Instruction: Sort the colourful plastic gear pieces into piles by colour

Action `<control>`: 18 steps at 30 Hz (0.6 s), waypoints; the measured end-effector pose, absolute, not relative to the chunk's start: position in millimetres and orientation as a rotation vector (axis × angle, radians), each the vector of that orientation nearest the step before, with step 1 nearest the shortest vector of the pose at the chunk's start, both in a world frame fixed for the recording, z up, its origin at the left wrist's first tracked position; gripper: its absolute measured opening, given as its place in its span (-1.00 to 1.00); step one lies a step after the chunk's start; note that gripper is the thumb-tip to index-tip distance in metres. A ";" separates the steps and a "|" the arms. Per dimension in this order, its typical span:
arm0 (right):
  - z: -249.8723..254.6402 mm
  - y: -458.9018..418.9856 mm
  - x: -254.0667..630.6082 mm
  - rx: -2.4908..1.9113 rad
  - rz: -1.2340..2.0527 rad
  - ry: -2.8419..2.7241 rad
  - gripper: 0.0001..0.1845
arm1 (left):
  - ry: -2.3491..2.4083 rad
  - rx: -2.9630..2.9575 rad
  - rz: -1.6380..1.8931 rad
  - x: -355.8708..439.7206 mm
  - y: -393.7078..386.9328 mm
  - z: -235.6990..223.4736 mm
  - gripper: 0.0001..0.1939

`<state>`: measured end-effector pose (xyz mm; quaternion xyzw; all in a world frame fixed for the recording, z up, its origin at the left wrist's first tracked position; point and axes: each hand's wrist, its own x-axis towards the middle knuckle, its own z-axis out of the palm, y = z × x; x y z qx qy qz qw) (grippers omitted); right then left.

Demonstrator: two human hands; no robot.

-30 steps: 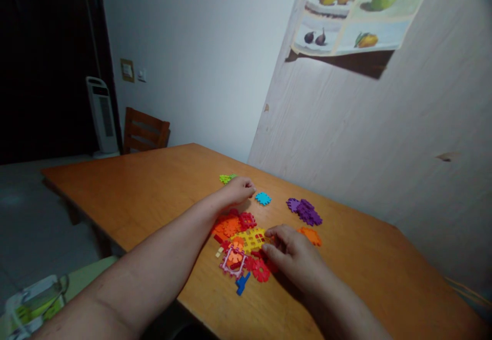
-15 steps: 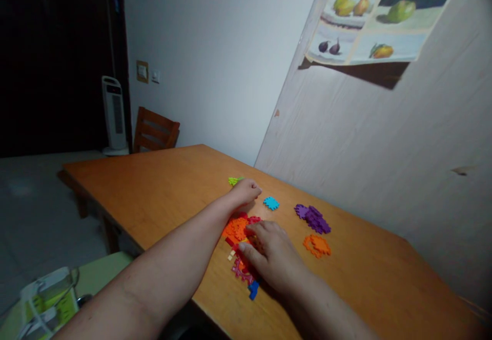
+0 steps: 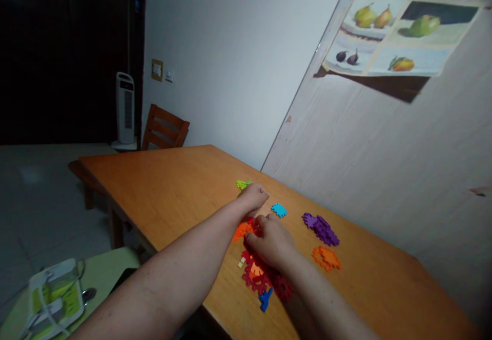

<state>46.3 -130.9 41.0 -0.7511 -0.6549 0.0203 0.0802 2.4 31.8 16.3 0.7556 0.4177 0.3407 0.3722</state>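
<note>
The right hand (image 3: 272, 240) partly hides the red pieces (image 3: 257, 273).

The right hand (image 3: 272, 240) curls over the red pieces (image 3: 258, 281) near the table's (image 3: 165, 186) front edge, a blue piece (image 3: 265, 300) beside them. The left hand (image 3: 253, 197), fingers folded, what it holds hidden, is by the green pieces (image 3: 242, 184). Toward the wall edge lie a cyan piece (image 3: 279, 210) and purple pieces (image 3: 324, 230); orange pieces (image 3: 326, 258) lie nearer.

Two hands (image 3: 274, 240), one blue piece (image 3: 265, 300), one table (image 3: 184, 186).
</note>
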 end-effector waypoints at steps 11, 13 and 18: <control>52.8 -132.5 60.8 -2.199 -0.084 -1.877 -0.68 | 1.077 1.961 0.864 1.9 28.6 17.0 -0.80; 48.0 -130.1 70.9 -2.175 -0.082 -1.788 -0.70 | 1.067 1.954 0.869 1.5 27.6 17.2 -0.80; 32.3 -126.7 97.2 -1.874 0.195 -1.467 -0.62 | 1.041 1.960 0.890 -0.3 23.3 20.0 -0.80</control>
